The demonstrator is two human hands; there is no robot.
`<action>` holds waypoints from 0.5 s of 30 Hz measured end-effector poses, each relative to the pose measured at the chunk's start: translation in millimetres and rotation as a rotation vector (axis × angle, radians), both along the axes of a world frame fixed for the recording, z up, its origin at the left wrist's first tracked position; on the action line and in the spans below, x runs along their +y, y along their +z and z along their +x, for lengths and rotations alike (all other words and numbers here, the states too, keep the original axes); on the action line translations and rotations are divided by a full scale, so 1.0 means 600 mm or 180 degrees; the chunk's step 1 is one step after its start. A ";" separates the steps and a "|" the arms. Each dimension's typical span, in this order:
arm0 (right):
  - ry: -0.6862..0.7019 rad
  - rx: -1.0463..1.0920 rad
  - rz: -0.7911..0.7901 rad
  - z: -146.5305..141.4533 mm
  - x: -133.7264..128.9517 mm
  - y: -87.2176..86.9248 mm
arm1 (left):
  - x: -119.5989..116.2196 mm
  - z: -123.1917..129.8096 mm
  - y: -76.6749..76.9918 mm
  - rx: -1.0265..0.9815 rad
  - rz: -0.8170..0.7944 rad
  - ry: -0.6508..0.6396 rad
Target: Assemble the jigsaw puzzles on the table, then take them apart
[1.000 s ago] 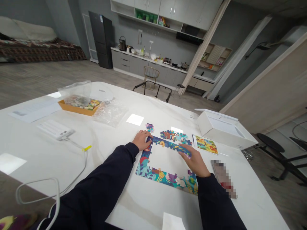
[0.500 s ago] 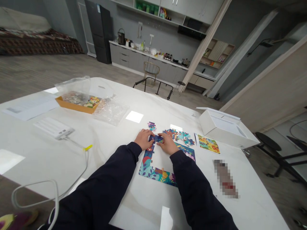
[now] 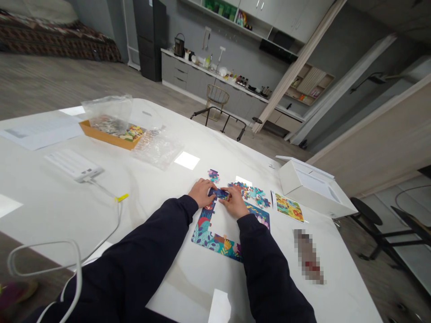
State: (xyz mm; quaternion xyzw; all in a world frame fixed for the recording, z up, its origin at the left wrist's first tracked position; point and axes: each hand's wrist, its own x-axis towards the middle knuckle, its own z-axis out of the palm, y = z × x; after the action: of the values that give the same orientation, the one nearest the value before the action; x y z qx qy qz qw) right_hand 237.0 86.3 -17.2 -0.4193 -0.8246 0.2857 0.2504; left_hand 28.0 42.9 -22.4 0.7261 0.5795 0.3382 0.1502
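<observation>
My left hand (image 3: 201,193) and my right hand (image 3: 235,202) meet at the top of a partly joined jigsaw puzzle border (image 3: 204,226). Between their fingers, both grip a small dark blue jigsaw section (image 3: 218,193). The border has colourful jungle pictures and lies flat, with its lower part partly hidden under my right forearm. A dark blue strip of the border (image 3: 260,214) lies just beyond my right hand. Loose joined pieces (image 3: 249,193) lie beyond my right fingers, and a smaller cluster (image 3: 213,175) sits above my left hand.
A picture card (image 3: 288,208) and an open white box (image 3: 311,188) stand to the right. A blurred object (image 3: 307,255) lies nearer. At the far left are an orange tray of pieces (image 3: 112,136), bubble wrap (image 3: 157,149), a white power strip (image 3: 72,165) and its cable.
My right hand has moved left from the far side of the border to join my left hand on the dark blue section. The view has also drifted, with the table lower and turned slightly.
</observation>
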 end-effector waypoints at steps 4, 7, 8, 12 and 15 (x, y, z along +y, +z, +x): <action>0.0004 0.0017 0.0001 0.000 -0.002 -0.002 | 0.000 0.000 0.001 -0.0007 -0.0007 0.0026; -0.0007 0.0072 -0.0019 0.001 -0.002 -0.005 | 0.002 0.000 -0.001 -0.0031 0.0014 0.0025; -0.0008 0.0091 -0.0023 0.001 -0.002 -0.006 | 0.002 0.000 -0.002 -0.0038 0.0025 0.0025; -0.0014 0.0106 -0.0044 0.001 -0.001 -0.008 | 0.003 -0.001 -0.003 -0.0047 0.0052 0.0015; 0.0007 0.0076 -0.0010 0.001 -0.001 -0.008 | 0.003 -0.001 -0.003 -0.0054 0.0053 -0.0002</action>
State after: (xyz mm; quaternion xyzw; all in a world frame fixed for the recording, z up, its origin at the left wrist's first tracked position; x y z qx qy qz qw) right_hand 237.8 85.9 -21.8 -0.4153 -0.8215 0.2922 0.2593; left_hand 27.4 44.5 -24.0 0.7246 0.5752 0.3491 0.1490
